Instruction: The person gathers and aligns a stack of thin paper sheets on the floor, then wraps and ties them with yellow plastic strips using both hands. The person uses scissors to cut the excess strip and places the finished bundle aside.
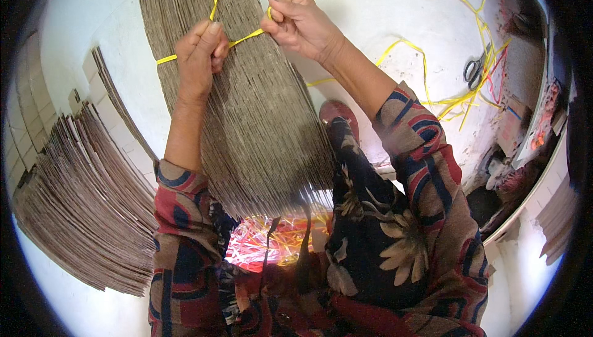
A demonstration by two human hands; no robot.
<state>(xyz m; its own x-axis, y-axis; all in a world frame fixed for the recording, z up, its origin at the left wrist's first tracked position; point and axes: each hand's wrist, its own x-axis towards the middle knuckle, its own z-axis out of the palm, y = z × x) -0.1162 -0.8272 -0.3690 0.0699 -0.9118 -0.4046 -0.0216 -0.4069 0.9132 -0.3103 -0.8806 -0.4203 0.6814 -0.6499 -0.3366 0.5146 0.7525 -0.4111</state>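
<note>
A long stack of brown cardboard sheets (259, 108), standing on edge, stretches away in front of my legs. Yellow plastic strapping (247, 36) passes across its far part. My left hand (201, 53) is closed on the strapping over the stack, and one strand runs up from it past the far end. At the stack's right edge, my right hand (302, 25) pinches the other part of the same strapping, which is stretched between both hands. Part of the strapping under my left hand is hidden.
Another fanned stack of cardboard (86, 201) lies to the left. On the right, scissors (474, 73) rest among loose yellow and red strands. Strapping scraps (272, 244) lie in a pile between my legs. My shoe (339, 112) is beside the stack.
</note>
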